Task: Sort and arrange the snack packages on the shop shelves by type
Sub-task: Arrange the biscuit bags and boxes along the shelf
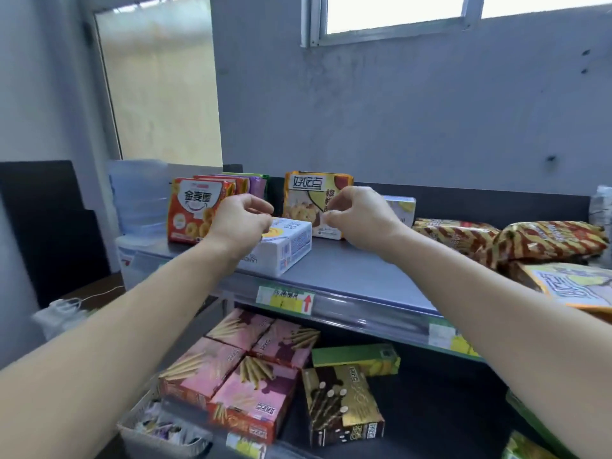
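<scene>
Pink stick boxes (255,392) x4, gold box (341,402) x1, green box (357,357) x1.

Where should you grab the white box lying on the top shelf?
Come from above and pinch the white box across two opposite sides. It lies flat on the top shelf, with free space on its right, and the left hand hovers over it.

On the upper shelf (347,270) orange packets (195,213) are stood far left, a white box (288,246) is laid near them, striped bags (530,243) right. Pink boxes (231,369) are laid on the lower shelf (430,409).
</scene>
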`<action>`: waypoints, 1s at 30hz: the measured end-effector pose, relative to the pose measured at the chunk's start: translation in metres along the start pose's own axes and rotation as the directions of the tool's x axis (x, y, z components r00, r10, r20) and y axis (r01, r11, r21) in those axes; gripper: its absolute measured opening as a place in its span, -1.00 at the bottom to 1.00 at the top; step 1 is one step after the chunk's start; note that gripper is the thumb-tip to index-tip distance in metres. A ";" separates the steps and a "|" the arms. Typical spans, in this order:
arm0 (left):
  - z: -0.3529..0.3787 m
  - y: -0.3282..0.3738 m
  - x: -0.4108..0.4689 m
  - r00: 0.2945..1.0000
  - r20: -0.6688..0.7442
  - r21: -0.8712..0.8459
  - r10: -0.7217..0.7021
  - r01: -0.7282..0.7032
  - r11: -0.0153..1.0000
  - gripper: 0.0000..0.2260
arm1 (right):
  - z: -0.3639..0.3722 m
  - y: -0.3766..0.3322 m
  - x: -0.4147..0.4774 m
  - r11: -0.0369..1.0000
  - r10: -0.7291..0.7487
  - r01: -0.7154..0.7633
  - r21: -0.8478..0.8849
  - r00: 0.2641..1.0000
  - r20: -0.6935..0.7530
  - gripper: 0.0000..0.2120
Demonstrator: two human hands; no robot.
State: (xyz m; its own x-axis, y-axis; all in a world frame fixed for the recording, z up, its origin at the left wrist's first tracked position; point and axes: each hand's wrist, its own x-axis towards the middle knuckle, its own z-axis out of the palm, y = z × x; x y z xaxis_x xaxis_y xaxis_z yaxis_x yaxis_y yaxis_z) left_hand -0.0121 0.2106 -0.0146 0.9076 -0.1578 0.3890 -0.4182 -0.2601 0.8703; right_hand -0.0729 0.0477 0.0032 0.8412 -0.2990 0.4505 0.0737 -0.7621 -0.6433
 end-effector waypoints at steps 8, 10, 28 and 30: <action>-0.029 -0.034 0.028 0.998 -0.057 0.055 -0.021 0.024 0.998 -0.88 | 0.037 0.000 0.011 0.994 0.102 -0.104 0.032 0.993 0.062 -0.92; -0.028 -0.035 0.032 0.999 -0.054 0.059 -0.002 0.005 0.998 -0.88 | 0.037 0.000 0.013 0.992 0.115 -0.117 0.042 0.992 0.058 -0.91; 0.158 0.044 0.012 0.896 0.431 -0.158 0.107 -0.042 0.987 -0.81 | -0.121 0.079 -0.011 0.933 0.305 -0.334 -0.137 0.933 -0.193 -0.84; 0.179 0.053 0.010 0.885 0.460 -0.161 0.074 0.001 0.987 -0.85 | -0.146 0.088 -0.004 0.926 0.315 -0.349 -0.143 0.924 -0.219 -0.80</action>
State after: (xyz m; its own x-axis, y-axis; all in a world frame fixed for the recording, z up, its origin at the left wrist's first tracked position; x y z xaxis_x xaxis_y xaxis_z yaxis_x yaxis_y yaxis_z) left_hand -0.0316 0.0247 -0.0191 0.7556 -0.5968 0.2698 -0.4057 -0.1031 0.9081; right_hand -0.1482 -0.1017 0.0348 0.6830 -0.6416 0.3490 -0.3020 -0.6831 -0.6649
